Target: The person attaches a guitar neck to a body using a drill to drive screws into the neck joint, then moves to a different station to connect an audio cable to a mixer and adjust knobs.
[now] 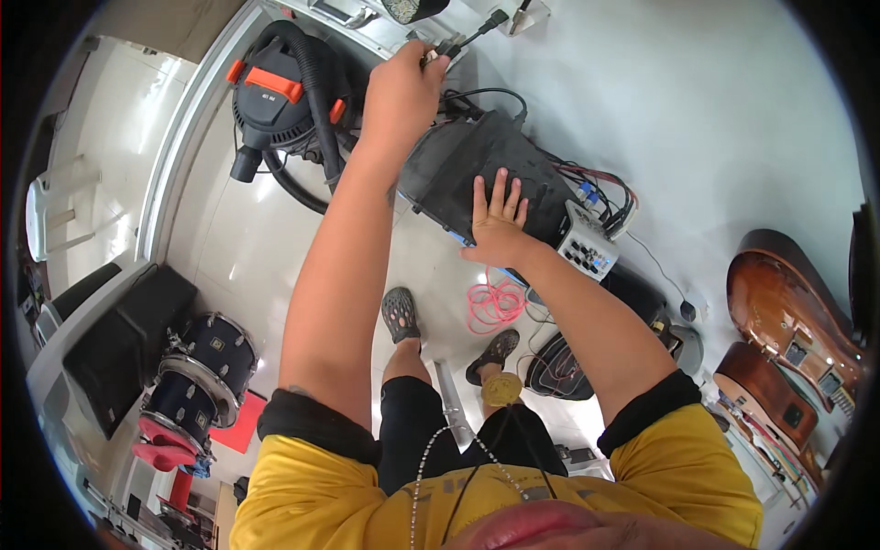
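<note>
High in the view, my left hand (401, 92) is closed round a small dark plug (445, 49) by the wall; the fingers partly hide it. A black cable (484, 27) runs up and right from there. My right hand (502, 225) rests open, fingers spread, on the top of a black speaker-like box (458, 156). Beside that box's right end sits a small grey audio mixer (587, 243) with knobs and blue plugs (588, 193) behind it.
A black and orange vacuum cleaner (275, 87) stands left of my left arm. Pink cable (495, 304) lies coiled on the tiled floor. Blue drums (215, 346) and a large black speaker (128, 339) are at lower left. Guitars (788, 312) lean at the right.
</note>
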{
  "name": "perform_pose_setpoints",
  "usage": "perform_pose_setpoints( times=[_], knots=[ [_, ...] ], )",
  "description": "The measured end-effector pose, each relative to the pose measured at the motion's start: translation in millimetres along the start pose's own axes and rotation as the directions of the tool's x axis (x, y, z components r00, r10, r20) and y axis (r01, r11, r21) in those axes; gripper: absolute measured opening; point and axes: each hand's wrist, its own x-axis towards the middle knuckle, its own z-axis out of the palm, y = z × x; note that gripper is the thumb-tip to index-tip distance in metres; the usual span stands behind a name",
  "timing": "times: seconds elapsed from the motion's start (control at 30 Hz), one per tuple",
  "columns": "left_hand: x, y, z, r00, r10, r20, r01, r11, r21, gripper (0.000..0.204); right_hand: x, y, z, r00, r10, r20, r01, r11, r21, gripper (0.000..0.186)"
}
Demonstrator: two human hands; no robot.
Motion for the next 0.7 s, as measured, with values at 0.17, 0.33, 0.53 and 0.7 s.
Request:
perform_pose_setpoints(
  times=[0.17,0.33,0.53,0.7],
  knots=[
    [54.8,0.2,18.7,0.976,0.200,-0.087,-0.173,0.953,0.248,0.030,0.7,0.2,-0.2,1.000,-0.030,-0.008,0.030,0.999,0.019,0.142],
    [86.6,16.8,14.1,0.967,0.239,-0.086,-0.201,0.927,0.316,0.029,-2.3,0.2,-3.4,0.999,-0.035,-0.014,0.036,0.999,0.029,0.141],
    [93.5,32.0,11.8,0.982,-0.154,0.109,0.139,0.981,0.134,0.029,-1.8,6.8,2.1,0.997,-0.049,-0.064,0.052,0.997,0.052,0.143],
    [94.2,22.4,16.8,0.995,-0.056,0.081,0.035,0.969,0.244,0.031,-5.1,4.5,0.5,0.996,-0.042,-0.072,0.046,0.997,0.061,0.142]
  ],
)
